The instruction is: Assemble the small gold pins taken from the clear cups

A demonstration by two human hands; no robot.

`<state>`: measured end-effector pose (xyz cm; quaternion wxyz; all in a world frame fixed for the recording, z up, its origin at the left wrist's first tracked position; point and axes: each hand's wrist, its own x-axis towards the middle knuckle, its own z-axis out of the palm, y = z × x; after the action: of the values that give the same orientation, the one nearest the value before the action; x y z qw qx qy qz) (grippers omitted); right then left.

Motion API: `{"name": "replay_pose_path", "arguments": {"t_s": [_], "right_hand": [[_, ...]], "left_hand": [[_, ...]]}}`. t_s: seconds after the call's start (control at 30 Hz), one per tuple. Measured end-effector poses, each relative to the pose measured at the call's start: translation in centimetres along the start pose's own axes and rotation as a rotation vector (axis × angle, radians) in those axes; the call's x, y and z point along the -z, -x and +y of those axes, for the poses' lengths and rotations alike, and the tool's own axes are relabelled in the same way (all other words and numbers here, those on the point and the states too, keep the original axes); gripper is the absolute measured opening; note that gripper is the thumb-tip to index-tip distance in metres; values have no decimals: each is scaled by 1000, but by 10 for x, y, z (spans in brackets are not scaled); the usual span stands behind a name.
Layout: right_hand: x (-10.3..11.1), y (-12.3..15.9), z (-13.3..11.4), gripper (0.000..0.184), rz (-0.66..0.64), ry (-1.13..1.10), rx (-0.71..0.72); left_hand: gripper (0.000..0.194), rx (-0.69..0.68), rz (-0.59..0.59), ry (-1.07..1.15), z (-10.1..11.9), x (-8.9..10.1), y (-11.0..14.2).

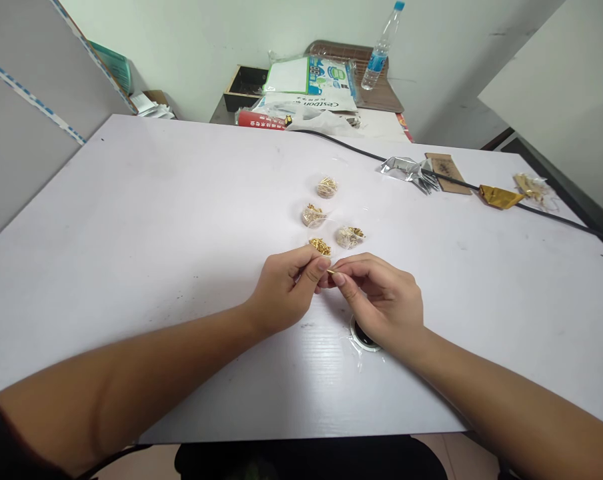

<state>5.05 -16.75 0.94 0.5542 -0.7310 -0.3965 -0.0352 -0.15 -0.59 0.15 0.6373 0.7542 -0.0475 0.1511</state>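
My left hand (289, 287) and my right hand (384, 293) meet fingertip to fingertip above the white table. A thin gold-coloured metal piece (331, 271) shows between them, pinched by the right thumb and forefinger. The left thumb and forefinger are pressed together at its other end; what they hold is hidden. Just beyond my fingers stands a small clear cup of gold-coloured pieces (320, 246). Farther back are more such cups, one at right (350, 237), one at left (313, 215) and one behind (327, 187). Partly under my right hand lies a round white-rimmed dish, dark inside (365, 335).
A black cable (351, 145) crosses the table's back right, past silver packets (406, 170), a brown card (447, 173), a gold packet (499, 197) and a clear bag (534, 190). Behind the table are a water bottle (379, 57) and a dark box (244, 83).
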Motion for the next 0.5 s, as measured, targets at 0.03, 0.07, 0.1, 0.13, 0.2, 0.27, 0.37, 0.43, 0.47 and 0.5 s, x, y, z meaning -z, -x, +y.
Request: {"name": "replay_pose_path", "arguments": {"t_s": [0.03, 0.07, 0.1, 0.13, 0.2, 0.27, 0.37, 0.43, 0.47, 0.5], "right_hand": [[0, 0, 0, 8, -3, -9, -10], [0, 0, 1, 8, -4, -19, -20], [0, -1, 1, 8, -5, -29, -25], [0, -1, 1, 8, -5, -41, -26], [-1, -1, 0, 9, -4, -61, -22], [-1, -1, 0, 9, -4, -71, -19], [-1, -1, 0, 9, -1, -79, -23], [0, -1, 0, 9, 3, -74, -20], [0, -1, 0, 9, 5, -63, -16], [0, -1, 0, 9, 7, -48, -9]], "left_hand": [[36, 2, 1, 8, 0, 0, 0], [36, 5, 2, 16, 0, 0, 0], [36, 8, 1, 22, 0, -1, -1], [36, 10, 0, 27, 0, -1, -1], [36, 7, -3, 35, 1, -1, -1], [36, 1, -6, 42, 1, -1, -1], [36, -5, -10, 40, 1, 0, -1], [36, -8, -12, 14, 1, 0, -1], [36, -11, -11, -2, 1, 1, -1], [36, -13, -11, -16, 1, 1, -1]]}}
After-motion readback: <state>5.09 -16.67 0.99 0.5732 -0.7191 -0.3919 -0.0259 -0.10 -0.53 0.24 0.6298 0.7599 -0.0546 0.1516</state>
